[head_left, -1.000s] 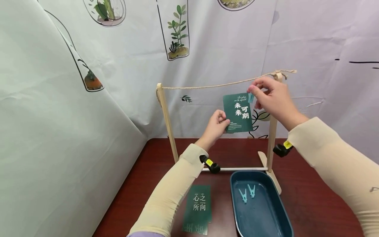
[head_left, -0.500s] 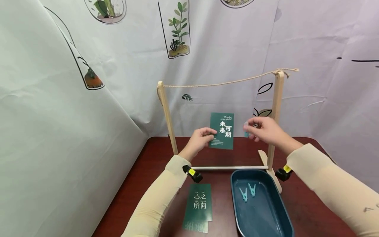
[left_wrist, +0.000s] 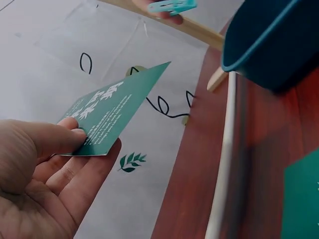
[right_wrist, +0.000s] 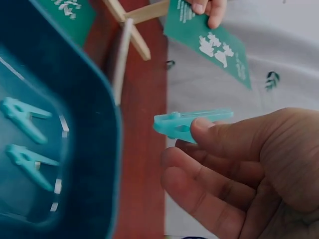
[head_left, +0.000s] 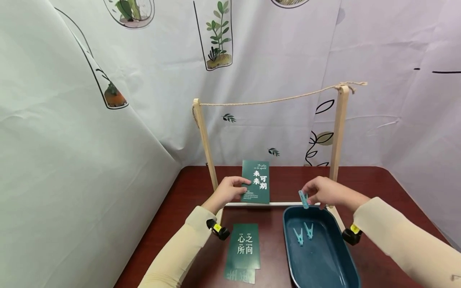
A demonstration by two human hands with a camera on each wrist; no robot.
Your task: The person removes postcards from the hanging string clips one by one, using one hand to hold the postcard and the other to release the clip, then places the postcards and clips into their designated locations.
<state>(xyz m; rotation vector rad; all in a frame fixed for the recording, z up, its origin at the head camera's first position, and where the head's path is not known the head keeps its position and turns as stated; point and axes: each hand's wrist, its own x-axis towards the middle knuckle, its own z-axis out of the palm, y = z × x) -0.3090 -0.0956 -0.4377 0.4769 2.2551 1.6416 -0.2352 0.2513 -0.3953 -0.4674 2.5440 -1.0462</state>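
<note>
My left hand (head_left: pixel 227 193) pinches a green card (head_left: pixel 260 176) with white lettering by its left edge, thumb in front and fingers behind. The card stands upright in front of the wooden rack in the head view. In my right hand (head_left: pixel 322 191) a light-blue clothespin (right_wrist: pixel 192 122) is pinched between thumb and fingers, just over the far rim of a dark blue tray (head_left: pixel 291 260). Inside the tray lie two more clothespins (head_left: pixel 299 237). On the table, two overlapping green cards (head_left: pixel 248 246) lie left of the tray.
A wooden rack (head_left: pixel 206 144) stands behind, with a twine line (head_left: pixel 259 102) tied between its posts and a white crossbar (head_left: pixel 281 204) low down. Printed fabric (head_left: pixel 273 52) hangs behind the dark red table (head_left: pixel 173 204) and along its left.
Both hands have come down from near the twine. The left has carried the card down and left; the right has moved away from the card with the clothespin and lowered to the tray.
</note>
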